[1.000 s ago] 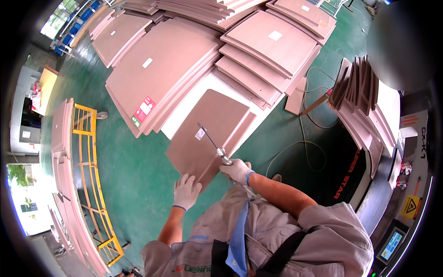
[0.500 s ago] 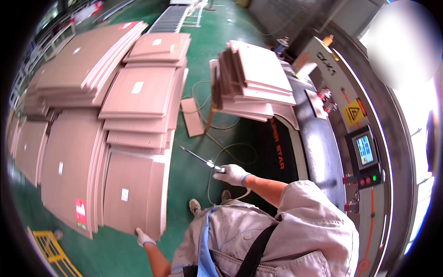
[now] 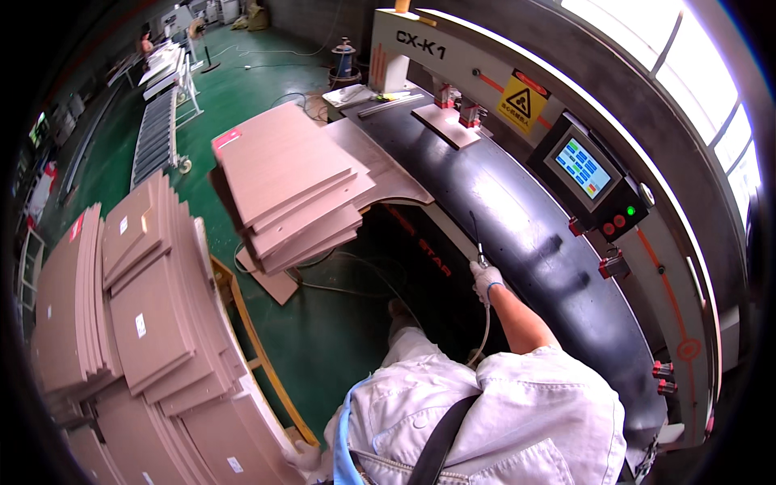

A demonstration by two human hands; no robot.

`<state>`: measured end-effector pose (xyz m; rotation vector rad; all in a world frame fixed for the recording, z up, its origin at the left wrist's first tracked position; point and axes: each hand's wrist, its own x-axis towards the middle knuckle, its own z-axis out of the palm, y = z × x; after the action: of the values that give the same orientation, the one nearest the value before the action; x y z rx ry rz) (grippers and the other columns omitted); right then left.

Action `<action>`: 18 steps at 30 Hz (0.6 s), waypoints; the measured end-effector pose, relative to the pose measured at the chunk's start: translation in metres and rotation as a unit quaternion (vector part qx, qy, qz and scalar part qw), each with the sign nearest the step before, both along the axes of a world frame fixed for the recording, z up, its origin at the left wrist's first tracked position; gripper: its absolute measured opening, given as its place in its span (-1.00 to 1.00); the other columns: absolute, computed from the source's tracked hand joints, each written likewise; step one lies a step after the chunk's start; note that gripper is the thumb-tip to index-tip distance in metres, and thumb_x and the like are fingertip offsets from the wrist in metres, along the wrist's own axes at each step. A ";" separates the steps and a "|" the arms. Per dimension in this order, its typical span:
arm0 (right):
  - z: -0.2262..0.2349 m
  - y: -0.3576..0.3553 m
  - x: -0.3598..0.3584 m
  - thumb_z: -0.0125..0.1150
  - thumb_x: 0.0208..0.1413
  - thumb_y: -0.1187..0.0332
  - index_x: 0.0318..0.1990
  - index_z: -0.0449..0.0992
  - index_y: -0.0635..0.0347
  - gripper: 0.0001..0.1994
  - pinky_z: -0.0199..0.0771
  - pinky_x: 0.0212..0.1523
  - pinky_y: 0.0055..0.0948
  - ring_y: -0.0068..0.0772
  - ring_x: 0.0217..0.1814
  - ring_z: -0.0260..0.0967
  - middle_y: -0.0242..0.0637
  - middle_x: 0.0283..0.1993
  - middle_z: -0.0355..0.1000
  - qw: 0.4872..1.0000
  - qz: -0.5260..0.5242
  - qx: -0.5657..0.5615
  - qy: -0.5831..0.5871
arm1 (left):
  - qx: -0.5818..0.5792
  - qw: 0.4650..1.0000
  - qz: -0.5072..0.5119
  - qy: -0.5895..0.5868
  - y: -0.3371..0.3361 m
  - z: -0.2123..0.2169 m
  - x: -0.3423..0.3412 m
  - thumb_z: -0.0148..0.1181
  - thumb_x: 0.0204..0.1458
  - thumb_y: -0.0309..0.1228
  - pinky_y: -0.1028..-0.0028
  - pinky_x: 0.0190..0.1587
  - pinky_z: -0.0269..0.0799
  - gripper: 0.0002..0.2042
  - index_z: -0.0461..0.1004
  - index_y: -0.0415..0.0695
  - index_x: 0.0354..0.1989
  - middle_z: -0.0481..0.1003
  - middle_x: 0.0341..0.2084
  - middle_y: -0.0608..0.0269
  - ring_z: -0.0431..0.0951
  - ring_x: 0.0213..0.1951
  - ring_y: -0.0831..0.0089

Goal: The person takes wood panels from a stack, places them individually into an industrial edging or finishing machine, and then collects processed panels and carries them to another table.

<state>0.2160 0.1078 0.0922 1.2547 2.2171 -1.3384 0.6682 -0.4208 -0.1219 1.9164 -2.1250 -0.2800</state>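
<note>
Dressed in a pale grey, wide-sleeved jacket (image 3: 525, 404) with zip (image 3: 383, 470) and round button (image 3: 419, 422), black strap (image 3: 440, 444), light blue strip (image 3: 345, 424), and a blue-edged white glove (image 3: 486, 276) on the right hand (image 3: 487, 280).

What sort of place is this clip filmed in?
Probably a furniture or panel-processing workshop: there are stacks of flat brown panels, a long black-topped machine with a control screen, and a roller conveyor.

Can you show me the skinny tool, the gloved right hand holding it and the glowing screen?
Skinny tool (image 3: 482, 253): head view, on its shiny body.
Gloved right hand (image 3: 487, 279): head view, on its middle.
Glowing screen (image 3: 583, 167): head view, middle of its lit face.
</note>
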 end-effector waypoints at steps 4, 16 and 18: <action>-0.065 0.106 -0.121 0.24 0.28 -0.08 0.06 0.48 0.31 -0.45 0.52 -0.34 0.01 -0.02 -0.42 0.53 -0.05 -0.38 0.56 0.972 0.098 0.195 0.085 | 0.124 0.976 -0.138 0.111 0.017 0.032 -0.118 0.25 0.25 -0.29 0.09 0.34 0.33 -0.42 0.29 -0.31 0.38 0.38 0.26 -0.20 0.39 0.29 -0.09; -0.082 0.253 -0.509 0.30 0.18 0.23 -0.31 0.70 0.08 -0.83 0.64 -0.35 -0.15 -0.19 -0.30 0.67 -0.16 -0.34 0.67 0.930 0.244 0.277 0.005 | 0.316 0.788 -0.503 0.162 0.234 0.178 -0.500 0.27 0.19 -0.45 0.35 0.03 0.58 -0.72 0.58 -0.33 0.03 0.64 -0.11 0.02 0.68 -0.12 0.27; -0.092 0.273 -0.534 0.36 0.15 0.25 -0.35 0.72 0.04 -0.87 0.68 -0.21 -0.16 -0.24 -0.20 0.69 -0.19 -0.27 0.70 0.823 0.403 0.396 -0.059 | 0.325 0.724 -0.582 0.178 0.283 0.195 -0.589 0.30 0.16 -0.45 0.34 0.03 0.59 -0.73 0.60 -0.29 0.00 0.64 -0.10 -0.02 0.69 -0.12 0.23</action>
<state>-0.3176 0.3809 0.0002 0.3625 2.7809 0.0025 0.0790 -0.1379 0.0734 0.2519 -2.7809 -1.6240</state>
